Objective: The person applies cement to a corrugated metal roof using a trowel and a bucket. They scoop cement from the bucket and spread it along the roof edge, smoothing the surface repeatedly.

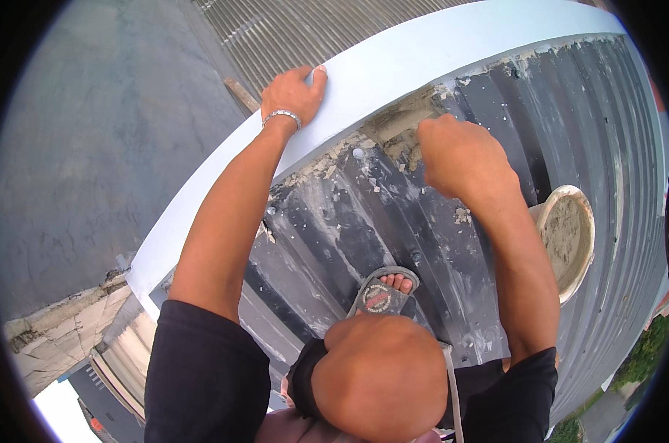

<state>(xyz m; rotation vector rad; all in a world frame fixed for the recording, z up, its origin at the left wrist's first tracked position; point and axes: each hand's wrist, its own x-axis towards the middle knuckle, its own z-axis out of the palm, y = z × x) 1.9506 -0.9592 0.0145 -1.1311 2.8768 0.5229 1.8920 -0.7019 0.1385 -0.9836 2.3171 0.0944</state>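
Note:
My left hand point(294, 97), with a metal link bracelet at the wrist, grips the top of a white parapet point(375, 66). Its fingers curl over the far edge and the thumb lies along the top. My right hand point(463, 159) is closed in a fist at the foot of the parapet, over dark metal roofing. Whatever it holds is hidden beneath the knuckles. Beside that fist, grey-brown mortar point(404, 133) fills part of the joint between parapet and roof. A pale round bucket point(587, 251) holding grey mortar stands right of my right forearm.
Ribbed dark roofing point(334, 244) carries raised ridges, bolt heads point(359, 153) and crumbs of mortar. My sandalled foot point(382, 292) stands on it, with a bent knee point(382, 376) nearer. Beyond the parapet lie a grey surface point(113, 148) and corrugated sheeting point(297, 33).

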